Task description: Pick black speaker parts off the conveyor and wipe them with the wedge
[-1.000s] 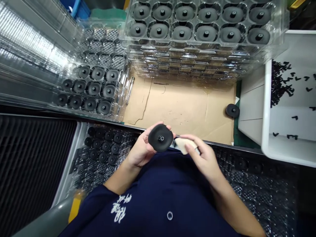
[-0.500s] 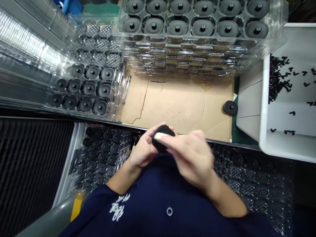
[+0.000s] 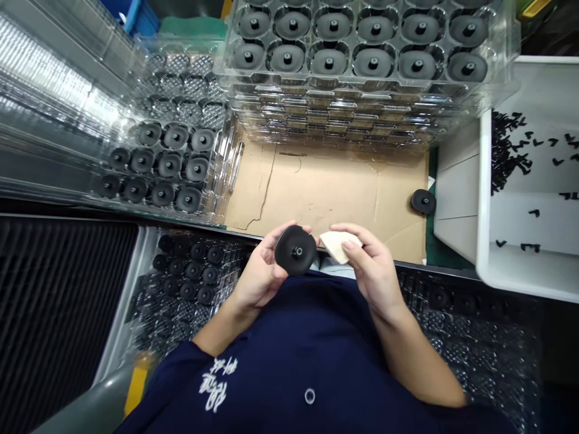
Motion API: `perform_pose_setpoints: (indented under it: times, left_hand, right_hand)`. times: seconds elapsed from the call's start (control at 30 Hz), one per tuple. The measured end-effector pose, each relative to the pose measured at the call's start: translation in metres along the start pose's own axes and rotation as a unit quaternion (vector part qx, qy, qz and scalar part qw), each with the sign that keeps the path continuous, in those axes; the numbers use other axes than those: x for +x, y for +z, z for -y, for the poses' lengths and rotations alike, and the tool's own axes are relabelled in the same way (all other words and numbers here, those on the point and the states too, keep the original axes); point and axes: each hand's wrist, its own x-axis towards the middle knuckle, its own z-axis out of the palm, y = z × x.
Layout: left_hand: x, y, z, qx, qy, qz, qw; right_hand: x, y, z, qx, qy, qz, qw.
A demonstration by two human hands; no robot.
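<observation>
My left hand (image 3: 260,274) holds a round black disc part (image 3: 295,251) with a small hub in its middle, face up, just in front of my chest. My right hand (image 3: 371,268) pinches a small beige wedge-shaped pad (image 3: 335,244) right beside the disc, at its right edge. Both hands hover over the near edge of a brown cardboard sheet (image 3: 330,187) that covers the bench.
A clear blister tray (image 3: 217,175) with several black discs lies at the left. A tall stack of filled clear trays (image 3: 362,108) stands behind the cardboard. One loose disc (image 3: 424,201) lies at the right, beside a white bin (image 3: 486,241) of small black clips. More trays sit below the bench.
My right hand swept the beige pad across the disc's face half a second ago and has drawn back to the right, uncovering the disc. The left hand stayed put.
</observation>
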Motion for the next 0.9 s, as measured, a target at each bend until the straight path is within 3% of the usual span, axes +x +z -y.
perform_pose_setpoints:
  times: [0.07, 0.13, 0.23, 0.3, 0.33, 0.43, 0.5, 0.63, 0.73, 0.83, 0.9]
  left_hand:
    - [0.0, 0.002, -0.001, -0.002, 0.011, 0.005, 1.0]
    - [0.0, 0.005, -0.001, 0.005, 0.016, -0.005, 1.0]
    - [0.0, 0.011, 0.002, 0.021, 0.017, -0.018, 0.999]
    - [0.0, 0.011, 0.003, 0.024, 0.026, -0.013, 0.999]
    - [0.001, 0.01, 0.003, 0.022, 0.036, -0.011, 0.999]
    - [0.002, 0.002, 0.002, 0.019, 0.061, -0.024, 0.998]
    - [0.003, -0.002, 0.003, 0.017, 0.082, -0.026, 0.996]
    - [0.002, 0.006, 0.007, 0.01, 0.075, 0.016, 0.997]
    - [0.002, 0.008, 0.006, -0.011, 0.01, 0.034, 0.999]
    - [0.001, -0.002, 0.006, -0.058, -0.059, 0.032, 0.996]
    - [-0.002, -0.009, 0.007, -0.093, -0.079, 0.034, 0.992]
  right_hand:
    - [-0.004, -0.006, -0.007, 0.026, 0.04, -0.024, 0.999]
    - [-0.01, -0.005, 0.0, -0.023, 0.008, -0.068, 0.997]
    - [-0.017, 0.01, 0.027, -0.142, -0.148, -0.101, 0.974]
    - [-0.018, 0.021, 0.041, -0.197, -0.244, -0.09, 0.945]
    - [-0.017, 0.024, 0.045, -0.214, -0.261, -0.072, 0.939]
    - [-0.016, 0.021, 0.045, -0.241, -0.194, 0.001, 0.951]
    - [-0.016, 0.015, 0.044, -0.24, -0.156, 0.009, 0.958]
    - [-0.016, 0.016, 0.05, -0.21, -0.264, -0.048, 0.94]
    - [-0.017, 0.019, 0.048, -0.238, -0.288, 0.011, 0.927]
    - [-0.014, 0.002, 0.023, -0.263, -0.224, 0.065, 0.936]
    - [-0.003, -0.017, -0.008, -0.269, -0.165, 0.025, 0.949]
